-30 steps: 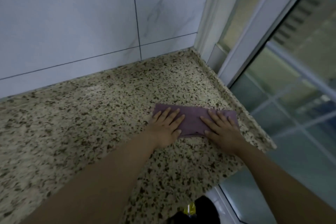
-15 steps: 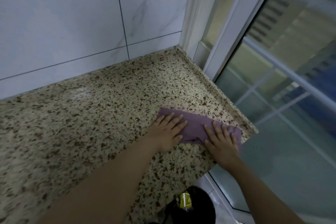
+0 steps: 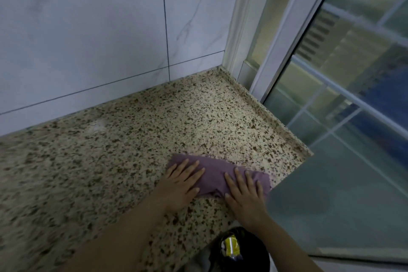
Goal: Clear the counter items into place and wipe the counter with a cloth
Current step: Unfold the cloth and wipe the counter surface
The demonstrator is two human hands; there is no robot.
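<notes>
Now both palms are down flat on the folded mauve-purple cloth [image 3: 215, 175], which lies on the speckled beige-and-brown granite counter [image 3: 110, 161], close to the counter's right-hand end and near its front edge. The left hand [image 3: 181, 183] presses on the cloth's left part, fingers straight and spread, thumb out to the side, the heel of the palm on bare stone just behind the cloth. The right hand [image 3: 245, 194] presses on the cloth's right part, fingers likewise straight and fanned, nothing curled round the fabric. The two hands sit just beside each other with a strip of purple showing between them. The cloth's right tip reaches almost to the counter's end edge, beside the frosted glass panel [image 3: 331, 205] that stands past that edge. Behind the cloth the stone runs back to the pale marbled wall tiles [image 3: 88, 28], and at the counter's far right corner stands the white window frame [image 3: 276, 40]. Below the counter's front edge, under the right forearm, a black bin [image 3: 254, 256] shows with a yellow wrapper [image 3: 230, 247] inside it.
</notes>
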